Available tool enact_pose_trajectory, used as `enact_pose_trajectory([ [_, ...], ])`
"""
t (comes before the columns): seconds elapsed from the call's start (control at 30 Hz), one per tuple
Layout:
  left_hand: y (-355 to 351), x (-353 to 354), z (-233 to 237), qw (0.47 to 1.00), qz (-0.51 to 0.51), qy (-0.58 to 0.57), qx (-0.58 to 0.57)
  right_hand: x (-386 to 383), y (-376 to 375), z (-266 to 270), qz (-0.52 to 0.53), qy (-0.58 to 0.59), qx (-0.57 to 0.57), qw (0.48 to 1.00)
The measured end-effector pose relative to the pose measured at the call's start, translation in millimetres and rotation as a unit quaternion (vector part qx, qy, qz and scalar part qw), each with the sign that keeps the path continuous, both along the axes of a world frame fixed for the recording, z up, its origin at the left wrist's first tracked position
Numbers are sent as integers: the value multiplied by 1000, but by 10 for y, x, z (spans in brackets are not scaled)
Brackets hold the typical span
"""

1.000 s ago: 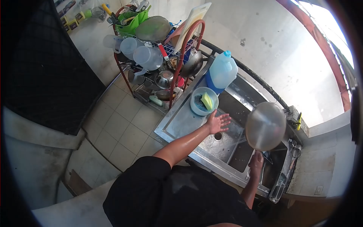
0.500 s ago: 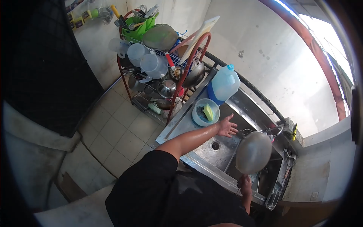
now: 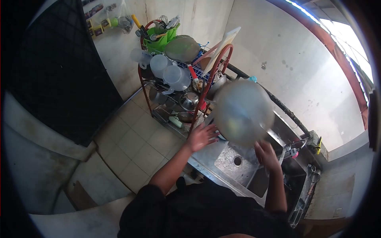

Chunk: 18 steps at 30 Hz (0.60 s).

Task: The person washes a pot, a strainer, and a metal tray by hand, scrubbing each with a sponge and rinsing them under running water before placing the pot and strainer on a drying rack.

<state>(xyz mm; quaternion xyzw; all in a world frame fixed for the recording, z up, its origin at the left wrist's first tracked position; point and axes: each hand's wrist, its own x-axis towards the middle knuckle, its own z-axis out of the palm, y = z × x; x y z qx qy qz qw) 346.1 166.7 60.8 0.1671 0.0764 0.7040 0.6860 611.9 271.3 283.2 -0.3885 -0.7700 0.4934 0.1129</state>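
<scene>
A round, translucent grey lid (image 3: 243,113), blurred by motion, is held up over the steel sink counter (image 3: 206,156). My right hand (image 3: 265,154) grips it at its lower right edge. My left hand (image 3: 201,137) is just left of the lid's lower rim with fingers spread; I cannot tell whether it touches the lid. The lid hides the bowl and most of the blue water jug behind it; only the jug's cap (image 3: 253,79) shows.
A red wire dish rack (image 3: 178,79) stands left of the sink, holding clear jugs (image 3: 170,73), pots, a green utensil basket (image 3: 160,39) and a white cutting board (image 3: 224,43). The sink basin (image 3: 238,158) and faucet (image 3: 295,148) lie below right. Tiled floor (image 3: 135,139) is on the left.
My right hand has swung the lid up and left, from over the right basin to in front of the rack. My left hand drew back from the sink toward the lid's edge.
</scene>
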Motion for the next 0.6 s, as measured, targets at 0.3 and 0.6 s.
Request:
enact_pose_trajectory([
  [0.3, -3730, 72, -2287, 782, 381, 169, -463, -3246, 696, -51, 104, 57, 82, 989],
  [0.6, -4471, 1990, -2337, 670, 377, 49, -637, -5070, 1314, -517, 70, 140, -27, 987],
])
